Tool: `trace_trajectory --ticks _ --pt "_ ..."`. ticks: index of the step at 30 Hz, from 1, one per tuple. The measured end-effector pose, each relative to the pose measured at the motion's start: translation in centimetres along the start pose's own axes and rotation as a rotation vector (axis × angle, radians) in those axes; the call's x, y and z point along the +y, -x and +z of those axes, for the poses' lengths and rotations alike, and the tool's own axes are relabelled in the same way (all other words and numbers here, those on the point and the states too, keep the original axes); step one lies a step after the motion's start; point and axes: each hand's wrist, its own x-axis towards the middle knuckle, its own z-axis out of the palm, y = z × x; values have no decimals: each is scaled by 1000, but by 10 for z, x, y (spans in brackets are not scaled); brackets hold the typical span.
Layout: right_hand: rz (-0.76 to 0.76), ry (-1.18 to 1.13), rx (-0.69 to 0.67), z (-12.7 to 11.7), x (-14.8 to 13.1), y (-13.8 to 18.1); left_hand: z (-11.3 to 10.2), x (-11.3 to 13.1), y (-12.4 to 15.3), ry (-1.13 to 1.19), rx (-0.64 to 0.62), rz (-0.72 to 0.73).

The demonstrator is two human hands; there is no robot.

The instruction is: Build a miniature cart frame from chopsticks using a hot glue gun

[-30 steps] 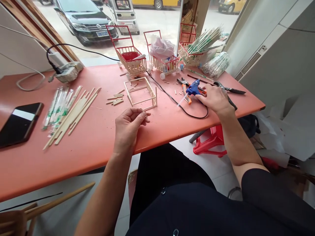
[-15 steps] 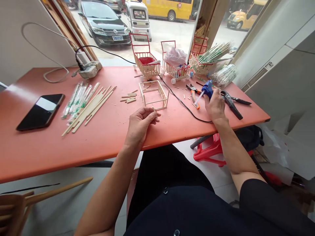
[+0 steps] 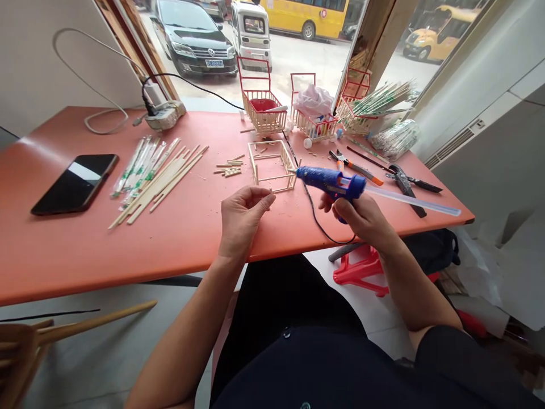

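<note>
With twelve o'clock lying straight ahead, a wooden frame (image 3: 286, 157) is standing on the orange table (image 3: 170, 238) at one o'clock from the left hand (image 3: 244, 215), which is pinching a small stick piece (image 3: 271, 193) between thumb and forefinger, just beside the frame's near edge. At three o'clock from it, the right hand (image 3: 361, 213) is grasping a blue glue gun (image 3: 327, 180), its fingers curling round the handle; whether they are pressing the trigger, I cannot tell. The nozzle is pointing toward nine o'clock and overlapping the frame's right post from this angle, so I cannot tell whether it is touching. Doing this well probably means leaving the piece's end clear of the fingertips, bringing it squarely to the nozzle, squeezing out only a small bead, and watching that the cord (image 3: 313, 210) is not dragging on the frame. As for writing, a black car (image 3: 202, 42) at eleven o'clock is showing a Volkswagen emblem (image 3: 211, 52) above a blue plate (image 3: 214, 63) too small for sure reading. At twelve, a yellow bus (image 3: 293, 17) is bearing a round red mark (image 3: 323, 13); at nine, wrapped sticks (image 3: 136, 170) are carrying illegible green print.
</note>
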Motion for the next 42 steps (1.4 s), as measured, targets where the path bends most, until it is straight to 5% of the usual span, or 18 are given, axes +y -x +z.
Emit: trace_trajectory --ticks 20,42 --pt "85 -208 -104 20 -3 2 -1 -3 4 -240 44 197" --pt "88 -173 -97 18 -6 2 -2 -3 4 -280 70 225"
